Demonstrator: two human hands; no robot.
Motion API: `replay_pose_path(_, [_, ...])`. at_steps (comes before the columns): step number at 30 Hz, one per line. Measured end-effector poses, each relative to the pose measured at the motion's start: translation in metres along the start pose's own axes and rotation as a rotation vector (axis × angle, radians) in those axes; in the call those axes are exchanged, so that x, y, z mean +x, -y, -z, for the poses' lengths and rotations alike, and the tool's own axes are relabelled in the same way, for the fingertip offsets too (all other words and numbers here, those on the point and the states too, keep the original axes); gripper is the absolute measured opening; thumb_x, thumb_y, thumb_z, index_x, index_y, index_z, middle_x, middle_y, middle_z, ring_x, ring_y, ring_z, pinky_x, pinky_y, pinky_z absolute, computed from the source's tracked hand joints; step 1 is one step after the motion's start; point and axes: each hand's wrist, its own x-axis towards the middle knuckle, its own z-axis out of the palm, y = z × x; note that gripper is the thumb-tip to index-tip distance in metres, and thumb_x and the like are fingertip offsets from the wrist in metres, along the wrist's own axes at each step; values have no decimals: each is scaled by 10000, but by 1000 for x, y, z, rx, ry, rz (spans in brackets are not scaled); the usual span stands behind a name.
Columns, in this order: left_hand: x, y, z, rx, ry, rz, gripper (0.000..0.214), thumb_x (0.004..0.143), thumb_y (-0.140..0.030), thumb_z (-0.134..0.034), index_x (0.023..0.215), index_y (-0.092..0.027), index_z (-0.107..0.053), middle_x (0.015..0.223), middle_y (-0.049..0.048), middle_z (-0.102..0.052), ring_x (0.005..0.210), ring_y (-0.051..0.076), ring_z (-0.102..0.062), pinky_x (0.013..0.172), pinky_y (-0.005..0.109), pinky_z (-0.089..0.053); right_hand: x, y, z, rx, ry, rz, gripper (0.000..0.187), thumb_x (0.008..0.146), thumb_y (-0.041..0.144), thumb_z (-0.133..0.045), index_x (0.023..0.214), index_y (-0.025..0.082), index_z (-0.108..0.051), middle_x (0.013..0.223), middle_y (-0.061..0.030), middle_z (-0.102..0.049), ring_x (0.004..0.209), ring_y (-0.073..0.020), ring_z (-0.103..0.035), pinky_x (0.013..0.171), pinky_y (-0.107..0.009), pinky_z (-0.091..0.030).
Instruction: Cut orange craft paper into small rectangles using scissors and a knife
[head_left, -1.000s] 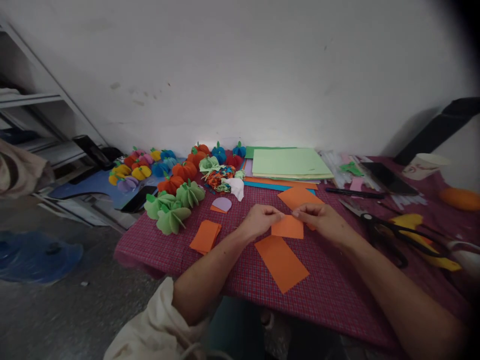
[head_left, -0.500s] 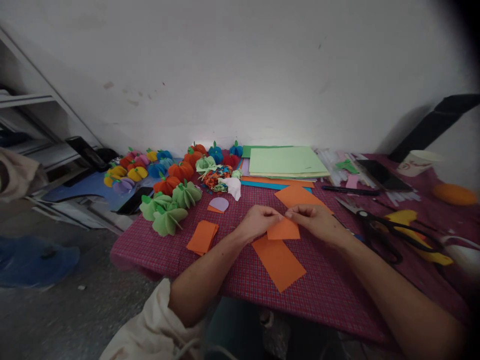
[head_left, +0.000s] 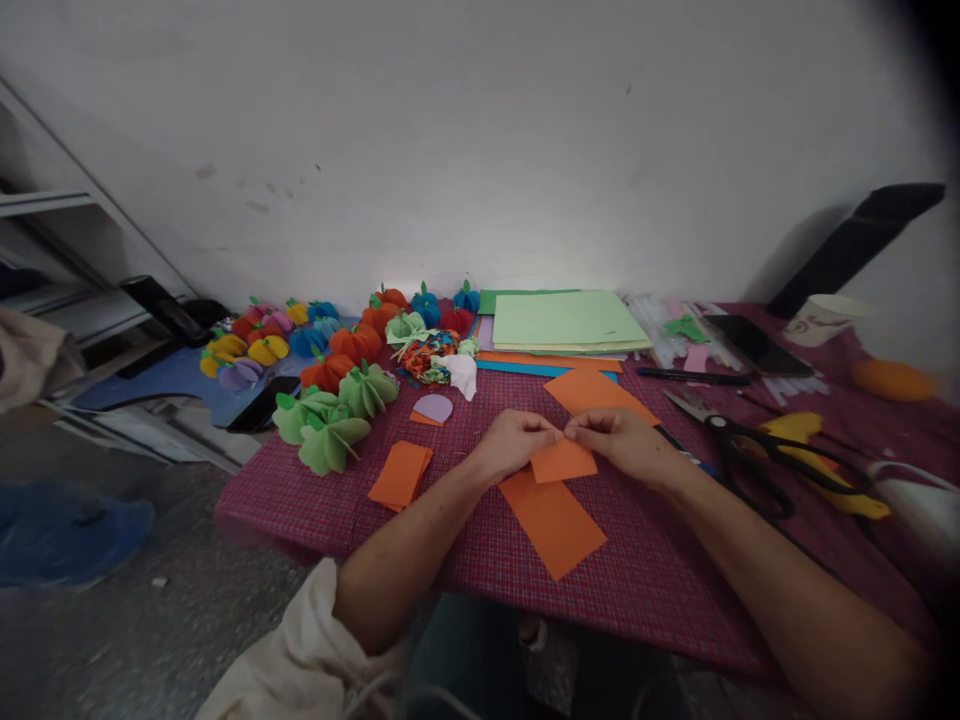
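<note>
Over the middle of the red checked tablecloth (head_left: 675,590), my left hand (head_left: 514,442) and my right hand (head_left: 619,440) both pinch the top edge of a small folded orange paper piece (head_left: 564,462). Their fingertips almost meet above it. An orange paper rectangle (head_left: 553,522) lies flat just below the hands. A larger orange sheet (head_left: 596,392) lies just behind them. A small stack of orange pieces (head_left: 400,474) rests to the left of my left forearm.
Paper pumpkins in green (head_left: 330,415), orange, yellow, blue and purple crowd the back left. Light green sheets (head_left: 564,322) lie at the back. Black scissors (head_left: 757,452), a yellow tool, a pen (head_left: 694,376), a phone (head_left: 757,345) and a paper cup (head_left: 821,320) sit right.
Both hands have kept pinching the small orange piece; its lower edge has come up, so it looks shorter. The view has drifted slightly, shifting everything a little left and up.
</note>
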Motion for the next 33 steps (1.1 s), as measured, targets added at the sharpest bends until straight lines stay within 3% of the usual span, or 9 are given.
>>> replay_pose_path(15, [6, 0, 13, -70, -18, -75, 194, 654, -291, -577, 611, -110, -629, 583, 32, -598, 539, 100, -500, 563, 222, -396, -4, 8, 27, 141, -47, -99, 230, 655, 397, -604, 636, 168, -595, 581, 3, -562, 506, -102, -478, 491, -230, -363])
replay_pose_path(18, [7, -4, 20, -78, -113, -87, 169, 658, -266, -571, 602, -112, -612, 591, 36, -602, 577, 107, -522, 609, 227, -411, -3, 6, 38, 187, -108, -145, 253, 621, 411, -634, 647, 162, -600, 588, -15, -583, 514, -117, -507, 503, -244, -392])
replay_pose_path(21, [5, -8, 20, -73, -167, -109, 194, 703, -281, -527, 710, -115, -629, 657, 33, -612, 628, 111, -534, 637, 228, -408, -4, 7, 40, 209, -97, -155, 262, 611, 407, -649, 661, 153, -607, 603, -14, -597, 531, -119, -523, 522, -241, -400])
replay_pose_path(24, [2, -8, 11, -74, -35, -148, 293, 732, -360, -518, 857, -124, -639, 805, 47, -629, 695, 116, -534, 647, 224, -393, -5, 10, 28, 184, -45, -122, 237, 646, 392, -624, 655, 156, -609, 602, 3, -587, 541, -108, -512, 529, -227, -384])
replay_pose_path(27, [0, -4, 4, -22, 85, -93, 357, 697, -425, -561, 845, -112, -647, 765, 45, -616, 637, 106, -507, 563, 205, -363, -6, 10, 14, 107, -26, -83, 230, 674, 390, -596, 667, 162, -627, 616, 10, -581, 555, -100, -489, 536, -219, -362])
replay_pose_path(33, [0, 2, 3, 16, 91, -38, 302, 691, -397, -561, 733, -107, -632, 578, -13, -509, 464, 52, -377, 427, 181, -251, -3, 2, 5, 67, 1, -78, 248, 690, 409, -574, 714, 170, -633, 684, 4, -598, 626, -114, -504, 584, -226, -376])
